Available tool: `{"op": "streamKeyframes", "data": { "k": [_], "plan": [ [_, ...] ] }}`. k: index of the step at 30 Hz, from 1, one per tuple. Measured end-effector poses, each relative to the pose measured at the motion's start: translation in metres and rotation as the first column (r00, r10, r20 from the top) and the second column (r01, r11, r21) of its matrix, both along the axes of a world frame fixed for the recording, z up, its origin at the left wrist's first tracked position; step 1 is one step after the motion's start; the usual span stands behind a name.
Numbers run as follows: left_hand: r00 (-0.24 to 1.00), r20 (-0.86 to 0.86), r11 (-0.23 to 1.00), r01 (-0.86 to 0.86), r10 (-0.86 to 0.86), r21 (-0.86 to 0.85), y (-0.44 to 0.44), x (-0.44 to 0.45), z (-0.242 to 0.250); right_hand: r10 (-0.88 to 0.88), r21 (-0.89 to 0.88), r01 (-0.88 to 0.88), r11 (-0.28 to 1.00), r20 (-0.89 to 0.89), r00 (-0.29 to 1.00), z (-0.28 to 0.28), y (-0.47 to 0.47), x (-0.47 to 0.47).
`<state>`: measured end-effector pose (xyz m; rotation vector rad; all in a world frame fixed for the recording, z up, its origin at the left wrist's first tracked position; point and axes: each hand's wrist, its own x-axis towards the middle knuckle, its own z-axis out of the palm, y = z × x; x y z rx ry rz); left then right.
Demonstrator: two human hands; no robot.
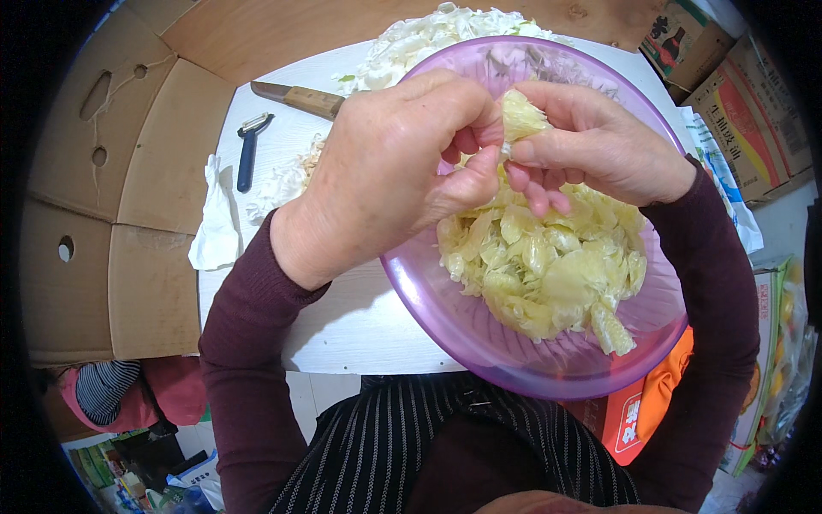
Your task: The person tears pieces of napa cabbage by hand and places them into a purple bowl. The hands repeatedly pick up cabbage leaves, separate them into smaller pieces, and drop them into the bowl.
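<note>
My right hand pinches a pale yellow piece of pomelo flesh between thumb and fingers. Close against it on the left, my left hand has its thumb and fingertips drawn together at the piece's edge; its grip there is partly hidden. Both hands are above a translucent purple plastic bowl. Inside the bowl lies a heap of peeled pomelo pulp, with one longer segment on the near side of the heap.
White pith and peel are piled behind the bowl. On the white table lie a wooden-handled knife, a peeler, a crumpled tissue and white scraps. Cardboard stands left; cartons stand right.
</note>
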<state>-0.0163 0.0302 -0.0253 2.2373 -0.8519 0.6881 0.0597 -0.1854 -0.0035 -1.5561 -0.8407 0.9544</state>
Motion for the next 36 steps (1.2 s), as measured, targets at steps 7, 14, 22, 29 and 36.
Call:
{"op": "streamKeyframes", "data": {
  "k": [7, 14, 22, 29, 36],
  "plan": [
    [0.995, -0.096, 0.999, -0.033, 0.03, -0.031, 0.001, 0.001, -0.001, -0.057, -0.002, 0.057, 0.998, 0.061, 0.996, 0.0, 0.002, -0.002],
    [0.99, -0.118, 0.995, -0.084, 0.077, -0.058, 0.0, 0.002, -0.002, -0.132, -0.007, 0.133, 0.991, 0.08, 0.988, 0.003, 0.0, 0.0],
    [0.991, -0.004, 0.991, -0.134, 0.134, 0.019, -0.001, 0.001, -0.001, -0.101, -0.025, 0.103, 0.994, 0.06, 0.993, 0.002, 0.001, -0.001],
    [0.992, 0.02, 0.992, -0.126, 0.125, 0.023, -0.001, 0.0, -0.001, -0.069, -0.029, 0.07, 0.997, 0.055, 0.996, 0.005, 0.004, -0.005],
    [0.997, 0.04, 0.998, -0.066, 0.067, -0.006, 0.001, 0.002, -0.001, -0.084, 0.005, 0.083, 0.996, 0.073, 0.994, 0.005, 0.005, -0.012]
  ]
}}
